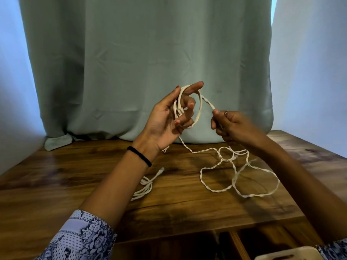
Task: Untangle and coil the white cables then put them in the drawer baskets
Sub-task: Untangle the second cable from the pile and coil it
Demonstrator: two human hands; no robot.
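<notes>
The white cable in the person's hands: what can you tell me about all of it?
The white cable looks like twisted cord with a ribbed plug at one end. The left hand holds that plug and the first coil, looped around its raised fingers. The right hand pinches the strand leading off the coil. The rest hangs to the wooden table and lies there in loose crossing loops, still uncoiled.

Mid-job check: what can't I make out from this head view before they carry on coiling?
- Drawer baskets: only a pale rim shows, cut off by the bottom edge.
- Second cable: partly hidden behind the left forearm.
- Tangle on the table: crossings too thin and blurred to trace.
- Right hand: motion-blurred, grip on the cable unclear.
- Left hand: coil count unclear.
</notes>
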